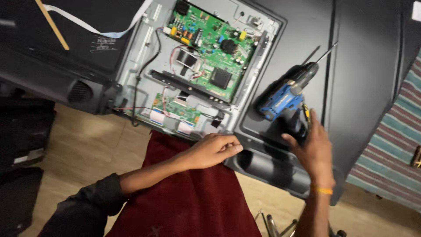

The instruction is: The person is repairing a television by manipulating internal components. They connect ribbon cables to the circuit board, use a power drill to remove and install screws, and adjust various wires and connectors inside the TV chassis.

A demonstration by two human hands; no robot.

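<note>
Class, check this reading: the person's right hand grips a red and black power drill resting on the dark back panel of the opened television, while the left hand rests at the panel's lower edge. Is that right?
Not quite. The head view shows the power drill is blue and black, not red. The rest holds: the right hand grips it on the dark back panel, and the left hand rests at the panel's lower edge.

Lighting is dim and warm, brightest on the grey metal chassis [144,57] and green circuit board [210,44], while the black television back [364,66] falls into deep shadow, with slight motion blur overall and mild softness toward the frame edges.
</note>
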